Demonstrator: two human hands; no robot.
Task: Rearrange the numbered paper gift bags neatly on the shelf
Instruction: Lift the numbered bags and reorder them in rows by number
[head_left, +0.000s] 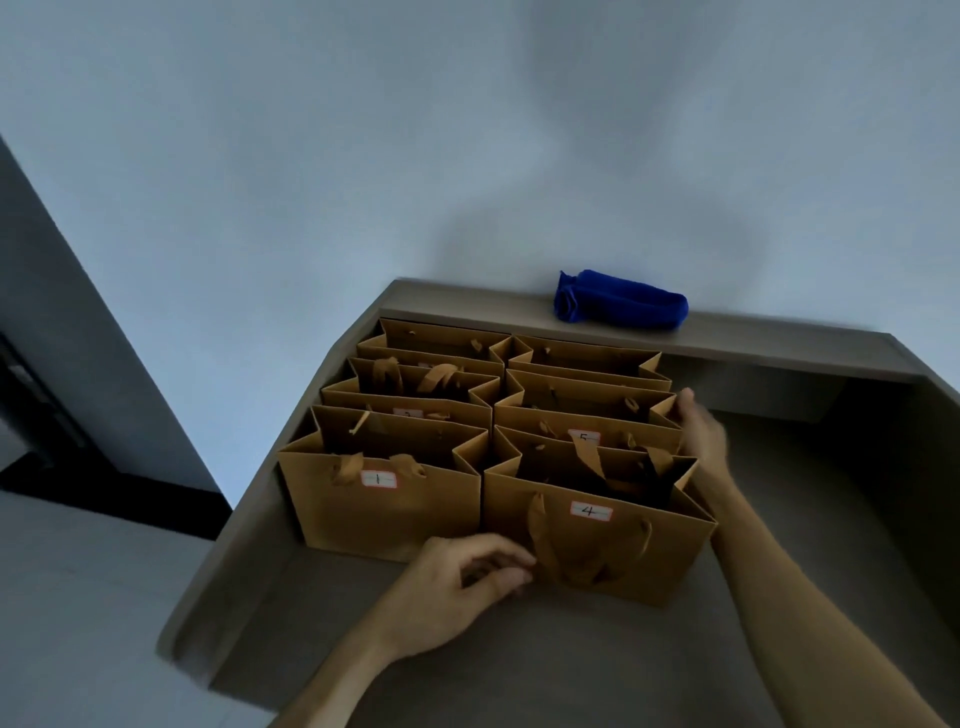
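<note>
A pale wall (363, 156) fills the upper part of the view, lit dimly and bluish, with soft shadows spreading across it. A grey-brown shelf (571, 665) stands against it, with a raised ledge (753, 343) along the back and low side walls. A rolled blue cloth (618, 299) lies on the ledge, close to the wall. On the left a darker grey panel (62, 291) slants down to a black strip at its foot, and light grey floor (78, 597) lies beside the shelf.
</note>
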